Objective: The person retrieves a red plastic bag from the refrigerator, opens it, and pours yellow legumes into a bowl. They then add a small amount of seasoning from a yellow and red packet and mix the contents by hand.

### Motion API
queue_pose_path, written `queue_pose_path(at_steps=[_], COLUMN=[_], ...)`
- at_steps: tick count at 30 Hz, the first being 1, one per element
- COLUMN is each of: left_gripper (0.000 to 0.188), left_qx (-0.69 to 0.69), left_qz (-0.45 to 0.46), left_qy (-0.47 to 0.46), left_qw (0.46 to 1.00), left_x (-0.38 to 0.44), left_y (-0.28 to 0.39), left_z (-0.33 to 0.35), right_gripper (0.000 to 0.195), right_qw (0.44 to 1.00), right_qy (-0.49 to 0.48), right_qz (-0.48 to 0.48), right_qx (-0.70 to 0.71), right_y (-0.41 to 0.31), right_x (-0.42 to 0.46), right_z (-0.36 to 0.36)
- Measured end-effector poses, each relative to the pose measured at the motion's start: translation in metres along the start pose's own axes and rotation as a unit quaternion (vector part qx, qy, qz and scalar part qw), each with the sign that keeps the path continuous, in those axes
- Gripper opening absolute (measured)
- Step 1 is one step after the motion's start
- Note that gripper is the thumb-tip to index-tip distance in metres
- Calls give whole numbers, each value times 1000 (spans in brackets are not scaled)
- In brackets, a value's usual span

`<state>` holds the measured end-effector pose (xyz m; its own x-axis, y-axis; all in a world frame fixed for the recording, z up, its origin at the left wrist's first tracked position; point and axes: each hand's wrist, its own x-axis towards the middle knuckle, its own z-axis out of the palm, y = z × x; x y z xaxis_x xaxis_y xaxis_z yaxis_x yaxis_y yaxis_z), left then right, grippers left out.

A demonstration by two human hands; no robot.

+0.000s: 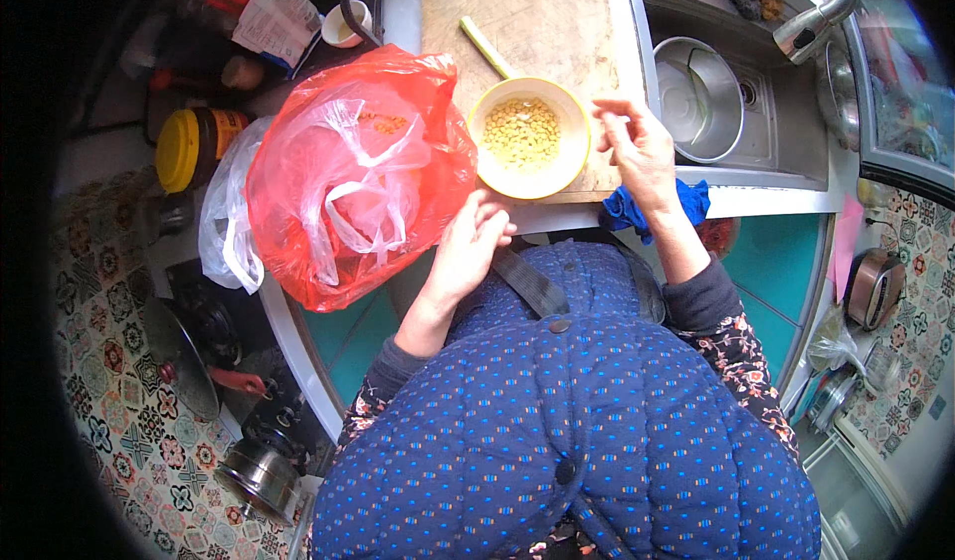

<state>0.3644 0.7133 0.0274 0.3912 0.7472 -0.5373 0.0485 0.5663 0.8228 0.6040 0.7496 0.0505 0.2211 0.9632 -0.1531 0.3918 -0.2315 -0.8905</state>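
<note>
A yellow-rimmed white bowl (579, 150) of yellow soybeans (521, 135), apparently in water, stands on the front part of a wooden cutting board (537, 23). Just right of the bowl, my right hand (634, 150) is raised with bent, slightly parted fingers and nothing visible in it. My left hand (471, 241) is below the bowl's left side, beside a red plastic bag (276, 224); its fingers are loosely curled and apart, with no object seen in them. White plastic bag handles (365, 194) lie within the red bag. Behind the bowl, a green vegetable stalk (485, 47) rests on the board.
To the right, a metal pot (683, 101) sits in the steel sink (791, 138) under a faucet (809, 34). A blue cloth (694, 200) hangs at the counter edge below my right wrist. On the left are a yellow-lidded jar (175, 150) and a small white cup (351, 26).
</note>
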Motion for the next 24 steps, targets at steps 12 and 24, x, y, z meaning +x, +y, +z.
queue_pose_path(at_steps=[12, 24], left_gripper=[63, 94], left_qx=[-191, -228], left_qz=[18, 115], left_qy=[28, -133], left_qw=[981, 958], left_x=[35, 12], left_y=[24, 99], left_z=[8, 48], right_gripper=[64, 70], right_qw=[907, 930], right_qy=[-131, -4], right_qz=[207, 97], right_qx=[344, 354], right_y=[25, -75], right_x=[-8, -64], right_z=[19, -62])
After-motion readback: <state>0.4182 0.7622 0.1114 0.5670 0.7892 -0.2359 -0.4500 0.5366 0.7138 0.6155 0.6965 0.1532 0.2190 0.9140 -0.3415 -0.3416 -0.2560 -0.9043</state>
